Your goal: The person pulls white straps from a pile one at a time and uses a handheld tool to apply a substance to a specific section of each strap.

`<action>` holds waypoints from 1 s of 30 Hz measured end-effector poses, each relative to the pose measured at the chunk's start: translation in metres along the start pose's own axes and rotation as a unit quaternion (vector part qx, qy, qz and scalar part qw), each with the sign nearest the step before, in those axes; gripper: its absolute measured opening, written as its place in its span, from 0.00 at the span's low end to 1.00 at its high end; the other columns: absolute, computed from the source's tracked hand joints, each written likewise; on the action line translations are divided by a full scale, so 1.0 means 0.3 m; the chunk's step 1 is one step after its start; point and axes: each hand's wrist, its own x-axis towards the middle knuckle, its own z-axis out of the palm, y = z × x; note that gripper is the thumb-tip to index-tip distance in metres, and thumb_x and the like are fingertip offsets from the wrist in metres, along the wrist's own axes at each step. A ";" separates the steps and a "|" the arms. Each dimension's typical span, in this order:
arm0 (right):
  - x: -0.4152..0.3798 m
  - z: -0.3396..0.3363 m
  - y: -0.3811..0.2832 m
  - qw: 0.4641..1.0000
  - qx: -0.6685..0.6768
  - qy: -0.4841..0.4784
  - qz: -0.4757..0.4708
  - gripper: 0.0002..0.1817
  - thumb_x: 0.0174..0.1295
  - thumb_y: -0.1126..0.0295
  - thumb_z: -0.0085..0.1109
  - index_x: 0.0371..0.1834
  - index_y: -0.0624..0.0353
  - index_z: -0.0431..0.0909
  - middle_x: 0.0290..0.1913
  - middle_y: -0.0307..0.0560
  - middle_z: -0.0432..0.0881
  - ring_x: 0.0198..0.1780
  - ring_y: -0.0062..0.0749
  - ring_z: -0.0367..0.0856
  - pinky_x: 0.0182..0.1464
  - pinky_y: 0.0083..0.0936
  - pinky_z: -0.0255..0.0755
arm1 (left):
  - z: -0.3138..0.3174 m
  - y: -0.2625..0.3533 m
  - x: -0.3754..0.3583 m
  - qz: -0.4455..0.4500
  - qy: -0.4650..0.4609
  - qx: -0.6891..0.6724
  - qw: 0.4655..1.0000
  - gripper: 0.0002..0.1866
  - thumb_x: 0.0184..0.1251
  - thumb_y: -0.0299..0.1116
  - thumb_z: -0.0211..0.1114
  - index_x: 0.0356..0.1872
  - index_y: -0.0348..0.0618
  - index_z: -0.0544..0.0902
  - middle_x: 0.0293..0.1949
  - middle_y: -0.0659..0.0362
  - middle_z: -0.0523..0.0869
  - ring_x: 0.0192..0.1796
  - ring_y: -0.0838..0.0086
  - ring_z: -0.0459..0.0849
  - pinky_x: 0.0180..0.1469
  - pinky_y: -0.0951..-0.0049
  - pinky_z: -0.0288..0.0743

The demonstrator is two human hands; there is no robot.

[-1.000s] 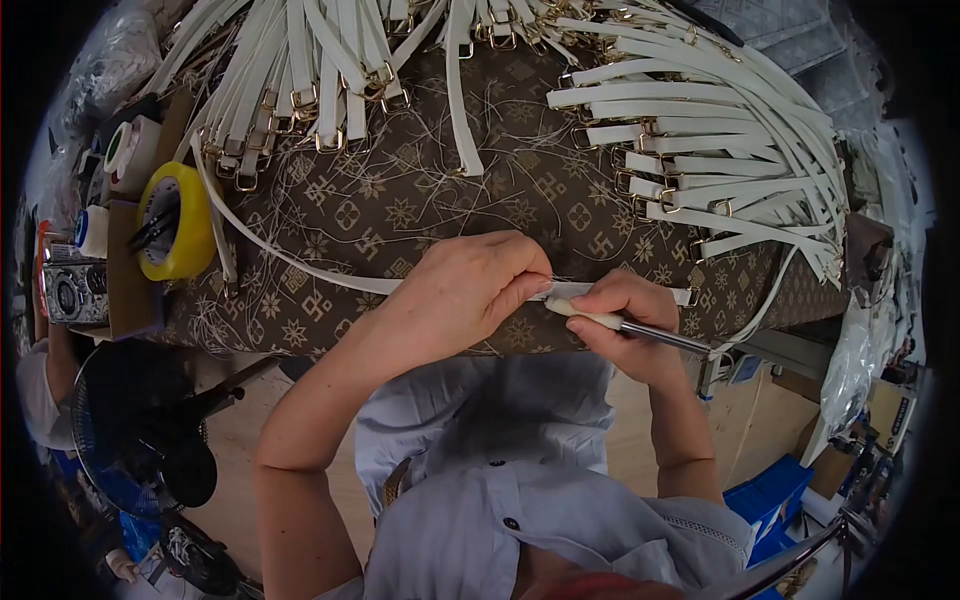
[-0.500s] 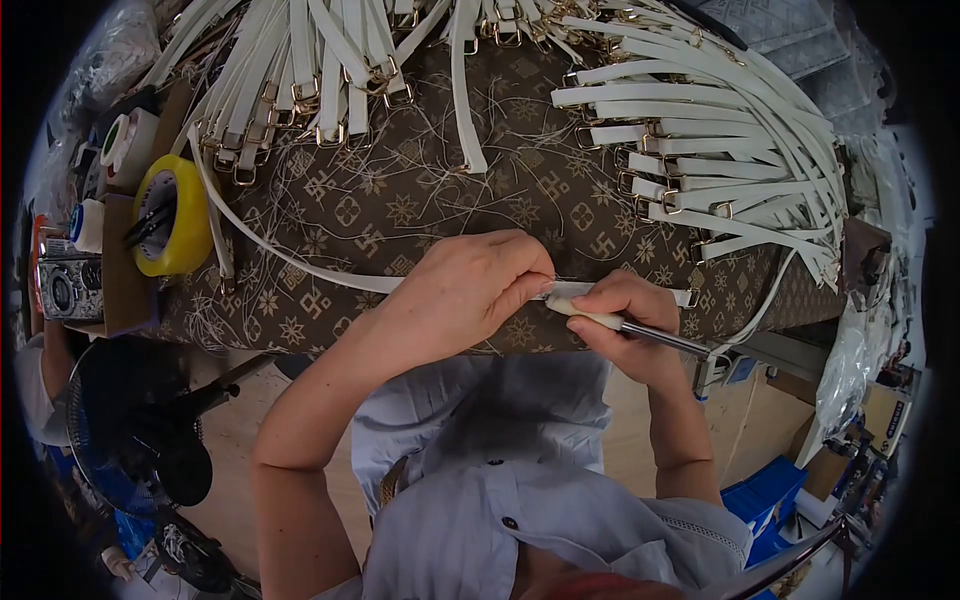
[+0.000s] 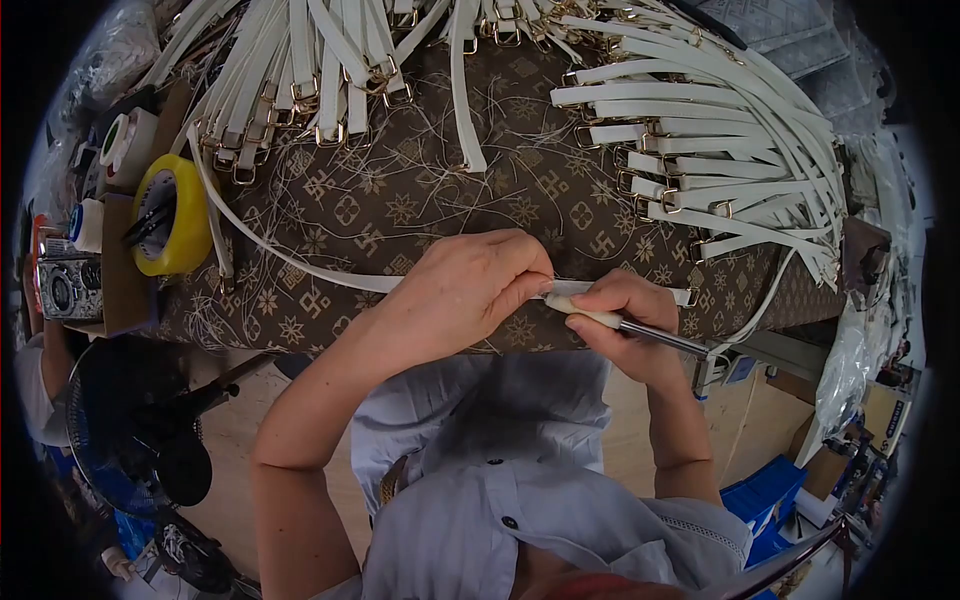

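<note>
One white strap (image 3: 360, 282) crosses the front of the surface (image 3: 600, 240), left hand (image 3: 460, 288) pinched on it, right hand (image 3: 637, 322) closed round a pale-ended tool (image 3: 597, 315); apparently detail work, the next move requiring steady alignment.

brown patterned cloth (image 3: 575, 240) on the table (image 3: 775, 351), loose threads (image 3: 212, 318) all over it, plus heaps of white buckled straps (image 3: 700, 112) far side and right.

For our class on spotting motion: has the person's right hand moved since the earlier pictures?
No, not visibly: the right hand stays in the same place against the patterned cloth; no direction shows.
</note>
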 end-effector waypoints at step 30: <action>0.014 0.014 -0.017 0.999 0.031 -0.009 0.002 0.11 0.48 0.77 0.71 0.35 0.56 0.82 0.29 0.41 0.83 0.28 0.24 0.80 0.29 0.18 0.71 | -0.004 -0.017 -0.002 0.014 0.004 -0.022 1.000 0.07 0.65 0.33 0.62 0.35 0.39 0.77 0.30 0.56 0.81 0.34 0.62 0.82 0.34 0.66 0.73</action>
